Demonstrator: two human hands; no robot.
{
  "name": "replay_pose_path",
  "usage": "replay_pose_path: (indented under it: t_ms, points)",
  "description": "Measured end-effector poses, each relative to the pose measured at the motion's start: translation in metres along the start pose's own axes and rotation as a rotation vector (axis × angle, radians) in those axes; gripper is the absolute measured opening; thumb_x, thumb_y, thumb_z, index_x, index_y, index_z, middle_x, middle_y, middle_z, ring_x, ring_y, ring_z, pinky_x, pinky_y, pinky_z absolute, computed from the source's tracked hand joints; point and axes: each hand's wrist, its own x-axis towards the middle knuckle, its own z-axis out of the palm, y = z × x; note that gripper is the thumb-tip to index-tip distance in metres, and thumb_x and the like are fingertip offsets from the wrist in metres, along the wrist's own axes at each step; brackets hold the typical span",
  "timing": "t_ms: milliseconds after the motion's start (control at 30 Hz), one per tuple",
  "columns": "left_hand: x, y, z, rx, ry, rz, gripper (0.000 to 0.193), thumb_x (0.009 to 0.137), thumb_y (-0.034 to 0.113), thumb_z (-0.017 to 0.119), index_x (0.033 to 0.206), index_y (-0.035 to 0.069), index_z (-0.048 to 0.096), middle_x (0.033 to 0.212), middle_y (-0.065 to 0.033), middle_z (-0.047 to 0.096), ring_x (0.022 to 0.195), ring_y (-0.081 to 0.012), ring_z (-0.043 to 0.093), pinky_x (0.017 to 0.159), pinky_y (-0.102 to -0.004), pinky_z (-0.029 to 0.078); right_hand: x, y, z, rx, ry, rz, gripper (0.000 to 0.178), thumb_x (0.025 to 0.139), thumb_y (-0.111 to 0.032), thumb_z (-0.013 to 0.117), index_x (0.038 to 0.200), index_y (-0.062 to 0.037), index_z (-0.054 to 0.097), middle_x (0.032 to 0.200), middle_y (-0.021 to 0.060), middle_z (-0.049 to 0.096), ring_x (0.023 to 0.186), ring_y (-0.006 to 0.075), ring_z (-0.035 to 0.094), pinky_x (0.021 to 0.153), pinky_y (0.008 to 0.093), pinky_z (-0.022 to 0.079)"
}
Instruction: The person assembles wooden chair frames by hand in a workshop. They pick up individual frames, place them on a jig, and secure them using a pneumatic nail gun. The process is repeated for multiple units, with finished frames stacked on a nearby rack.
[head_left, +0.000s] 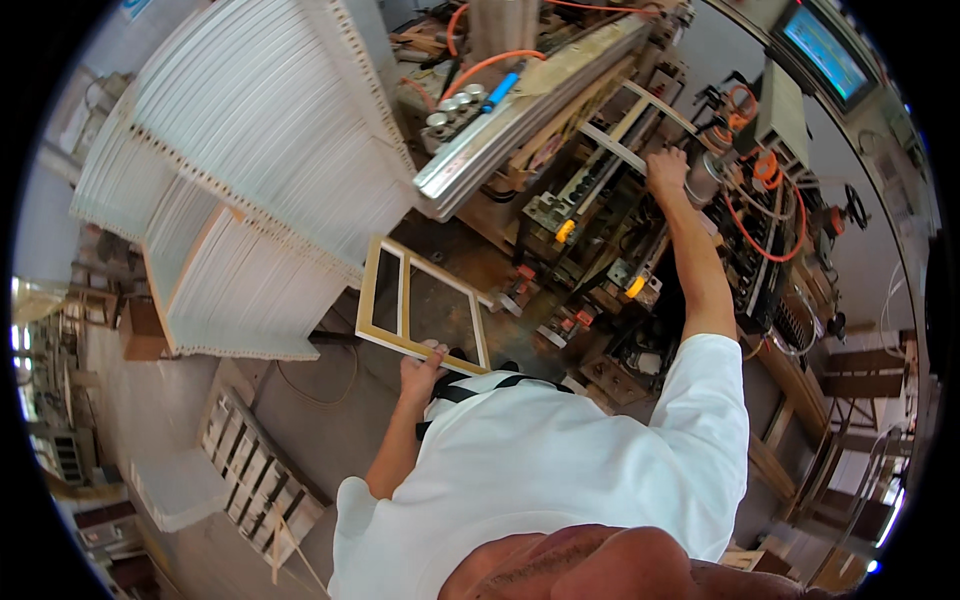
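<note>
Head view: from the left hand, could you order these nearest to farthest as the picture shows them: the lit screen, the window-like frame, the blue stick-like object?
1. Window-like frame: nearest, gripped at its lower edge by the left hand.
2. Blue stick-like object: farther, near the top middle.
3. Lit screen: farthest, upper right.

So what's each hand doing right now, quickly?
Left hand: closed on the edge of a frame.
Right hand: at the end of a second frame in the machine; whether it grips can't be told.
</note>
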Motion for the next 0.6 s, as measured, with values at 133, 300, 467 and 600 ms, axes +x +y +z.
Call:
replay_pose_path:
  t_ms: [133,300,467,600]
  points:
    - [-0.044,0.044,-0.037,0.169,-0.071,0.284,0.033,0.086,0.008,0.064,0.116,-0.003,0.054,0.106,-0.0115,0.064,0.097,-0.0193,0.061,0.085,-0.0335,0.049,0.009,-0.001,0.007,-0.044,-0.008,0.021,0.014,0.075,-0.019,0.064,0.086,-0.0128,0.070,0.097,0.0100,0.066,0.098,0.0284,0.059,0.083,0.0411,0.044]
    - [-0.109,0.120,-0.123,0.161,-0.112,0.516,0.041,0.085,0.012,0.067,0.120,-0.003,0.052,0.109,-0.0124,0.064,0.096,-0.0213,0.063,0.085,-0.0325,0.049,-0.003,0.000,-0.008,-0.095,0.078,-0.013,0.028,0.070,-0.037,0.071,0.084,-0.0135,0.068,0.086,0.0103,0.069,0.086,0.0291,0.066,0.073,0.0411,0.053]
    - [-0.181,0.193,-0.231,0.139,0.058,0.799,0.049,0.087,0.026,0.066,0.125,-0.001,0.049,0.111,-0.0106,0.060,0.095,-0.0227,0.064,0.082,-0.0353,0.052,-0.013,-0.046,-0.059,0.161,0.207,0.099,0.037,0.085,-0.038,0.065,0.102,-0.0050,0.067,0.106,0.0154,0.063,0.096,0.0322,0.061,0.079,0.0446,0.051]
    - [-0.190,0.246,-0.322,-0.105,0.316,0.987,0.047,0.092,0.027,0.059,0.126,-0.003,0.047,0.110,-0.0098,0.060,0.083,-0.0192,0.063,0.066,-0.0308,0.053,-0.034,-0.114,-0.082,0.682,0.489,0.000,0.030,0.091,-0.029,0.061,0.105,-0.0027,0.065,0.105,0.0151,0.063,0.096,0.0321,0.060,0.081,0.0424,0.050]
